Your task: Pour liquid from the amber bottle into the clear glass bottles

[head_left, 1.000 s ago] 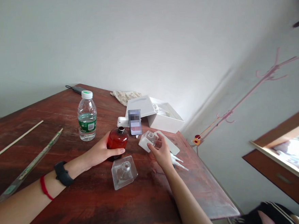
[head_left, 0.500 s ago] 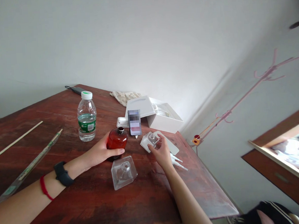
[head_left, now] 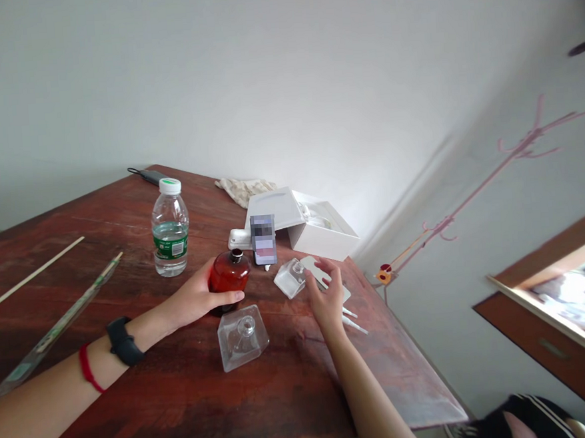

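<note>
My left hand [head_left: 205, 297] is wrapped around the side of a red-brown glass bottle [head_left: 230, 277], which stands upright on the table with its neck uncapped. Just in front of that bottle sits a clear, square glass bottle [head_left: 241, 349] with a short open neck. A second clear glass bottle [head_left: 287, 281] stands farther right. Beside it is my right hand [head_left: 327, 290], fingers curved and apart, with nothing seen between them. Under and behind the right hand lie a flat pale panel [head_left: 345, 290] and white thin-tipped droppers [head_left: 354, 323], partly hidden.
A water bottle [head_left: 170, 231] stands left on the wooden table [head_left: 195, 406]. Behind are a propped phone [head_left: 264, 241], a white open box [head_left: 324, 237] and a cloth [head_left: 243, 189]. A thin stick [head_left: 31, 276] and a wrapped strip [head_left: 73, 313] lie far left.
My right hand has let go of the farther clear bottle and moved slightly right, its fingers now spread. The left hand has stayed on the red-brown bottle.
</note>
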`<action>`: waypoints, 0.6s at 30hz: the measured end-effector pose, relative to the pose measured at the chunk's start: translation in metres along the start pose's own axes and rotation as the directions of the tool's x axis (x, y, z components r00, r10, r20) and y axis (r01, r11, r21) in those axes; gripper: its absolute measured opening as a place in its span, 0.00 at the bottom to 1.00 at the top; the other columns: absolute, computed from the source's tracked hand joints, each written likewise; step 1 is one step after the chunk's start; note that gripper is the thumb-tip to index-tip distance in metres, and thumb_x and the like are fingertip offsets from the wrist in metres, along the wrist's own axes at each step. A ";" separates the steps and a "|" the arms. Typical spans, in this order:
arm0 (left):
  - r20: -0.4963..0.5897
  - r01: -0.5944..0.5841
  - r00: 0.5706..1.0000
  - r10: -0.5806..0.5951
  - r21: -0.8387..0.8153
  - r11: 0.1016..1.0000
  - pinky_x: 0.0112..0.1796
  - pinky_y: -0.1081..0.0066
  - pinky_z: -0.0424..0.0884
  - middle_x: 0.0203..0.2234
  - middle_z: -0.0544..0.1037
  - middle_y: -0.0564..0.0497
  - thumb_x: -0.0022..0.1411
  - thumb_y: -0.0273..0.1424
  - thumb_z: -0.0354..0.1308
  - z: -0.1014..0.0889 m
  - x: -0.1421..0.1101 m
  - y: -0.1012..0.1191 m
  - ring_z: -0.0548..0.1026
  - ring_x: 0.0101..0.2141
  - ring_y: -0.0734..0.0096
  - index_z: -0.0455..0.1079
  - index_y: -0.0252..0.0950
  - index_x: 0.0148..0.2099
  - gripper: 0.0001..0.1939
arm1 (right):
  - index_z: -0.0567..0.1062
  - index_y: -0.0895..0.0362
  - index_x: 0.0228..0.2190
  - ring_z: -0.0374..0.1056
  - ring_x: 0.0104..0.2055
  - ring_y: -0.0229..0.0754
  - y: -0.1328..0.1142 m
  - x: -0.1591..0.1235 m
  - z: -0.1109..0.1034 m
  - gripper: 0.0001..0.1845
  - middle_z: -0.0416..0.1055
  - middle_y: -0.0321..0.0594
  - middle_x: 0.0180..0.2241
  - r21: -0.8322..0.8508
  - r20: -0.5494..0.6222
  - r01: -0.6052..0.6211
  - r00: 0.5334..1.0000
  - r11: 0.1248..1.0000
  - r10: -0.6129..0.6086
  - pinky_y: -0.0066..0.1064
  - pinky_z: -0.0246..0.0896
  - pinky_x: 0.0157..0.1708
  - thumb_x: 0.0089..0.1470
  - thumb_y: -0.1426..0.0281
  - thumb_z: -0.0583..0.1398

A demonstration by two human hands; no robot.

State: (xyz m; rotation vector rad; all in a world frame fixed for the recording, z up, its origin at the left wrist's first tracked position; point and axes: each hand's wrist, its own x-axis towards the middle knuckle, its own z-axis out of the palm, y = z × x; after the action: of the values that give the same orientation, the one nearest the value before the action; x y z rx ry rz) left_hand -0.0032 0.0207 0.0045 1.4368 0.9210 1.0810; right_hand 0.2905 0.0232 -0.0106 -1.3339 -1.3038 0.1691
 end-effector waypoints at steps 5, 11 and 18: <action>-0.077 -0.043 0.996 0.041 -0.026 0.999 0.56 0.50 0.74 0.49 0.84 0.43 0.48 0.43 0.79 0.000 0.002 -0.002 0.82 0.50 0.48 0.72 0.38 0.54 0.35 | 0.77 0.55 0.47 0.75 0.50 0.52 -0.004 -0.003 0.000 0.19 0.79 0.48 0.47 0.064 0.014 0.030 0.999 0.998 -0.030 0.46 0.70 0.50 0.61 0.56 0.63; -0.207 -0.094 0.974 0.090 -0.008 0.996 0.58 0.47 0.73 0.49 0.85 0.41 0.48 0.45 0.79 0.000 0.001 0.004 0.82 0.51 0.46 0.73 0.37 0.53 0.34 | 0.77 0.55 0.44 0.75 0.43 0.50 -0.008 -0.005 -0.001 0.17 0.78 0.43 0.40 0.135 0.048 0.042 0.998 0.990 -0.049 0.42 0.71 0.45 0.62 0.55 0.64; -0.294 -0.193 0.938 0.182 -0.008 0.981 0.54 0.53 0.77 0.49 0.85 0.41 0.50 0.45 0.78 0.004 -0.005 0.020 0.83 0.50 0.47 0.72 0.37 0.50 0.31 | 0.78 0.54 0.42 0.74 0.36 0.46 -0.019 -0.013 0.004 0.16 0.78 0.41 0.36 0.230 0.168 0.031 0.983 0.973 -0.071 0.37 0.71 0.35 0.63 0.54 0.65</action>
State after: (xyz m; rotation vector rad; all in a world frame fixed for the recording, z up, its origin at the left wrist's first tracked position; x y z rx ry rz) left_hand -0.0015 0.0125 0.0234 1.3770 0.9783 1.4761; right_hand 0.2721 0.0100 -0.0055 -1.1085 -1.4195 0.3959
